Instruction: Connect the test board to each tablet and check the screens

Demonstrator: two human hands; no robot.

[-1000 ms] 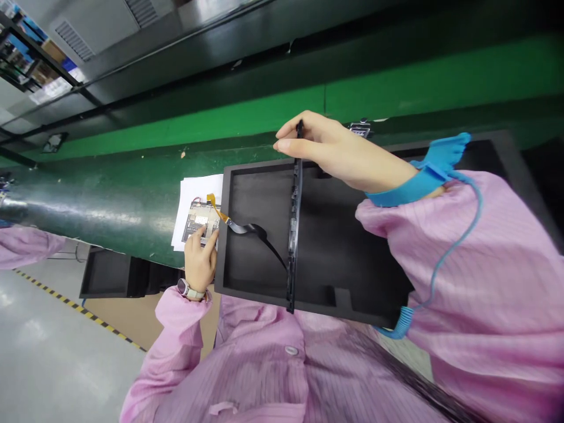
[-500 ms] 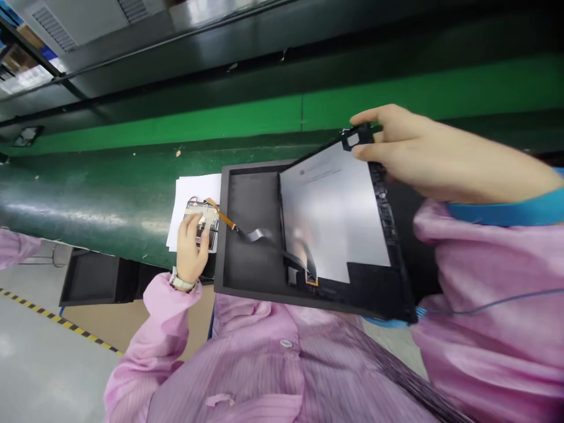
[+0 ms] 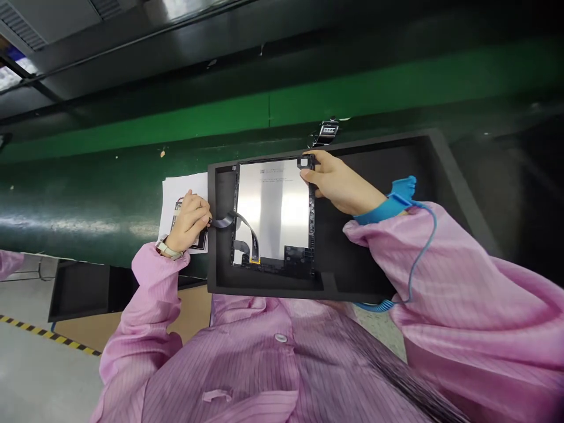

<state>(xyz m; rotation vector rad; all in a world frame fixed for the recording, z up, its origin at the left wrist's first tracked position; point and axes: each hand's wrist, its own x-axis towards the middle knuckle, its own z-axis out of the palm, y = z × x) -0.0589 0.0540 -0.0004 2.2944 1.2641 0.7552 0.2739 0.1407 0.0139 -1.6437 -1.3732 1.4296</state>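
A screen panel (image 3: 273,205) with a silvery back and black edges lies over the black foam tray (image 3: 212,276). My right hand (image 3: 346,182) pinches its upper right corner. From the panel's lower left, a dark ribbon cable (image 3: 244,226) bends left over the tray wall to my left hand (image 3: 190,222). The fingers of my left hand are closed at the cable's end, above a small circuit board (image 3: 200,241), which they partly cover. White paper sheets (image 3: 170,191) lie under the board.
A metal watch-like object (image 3: 326,133) sits behind the tray on the green bench (image 3: 88,200). Another black tray (image 3: 81,288) stands low at the left. A blue wrist strap (image 3: 383,208) with a cord is on my right wrist.
The panel has swung from tilted up to nearly flat over the tray, with my right hand moving left. My left hand has closed at the cable's end. The view has shifted.
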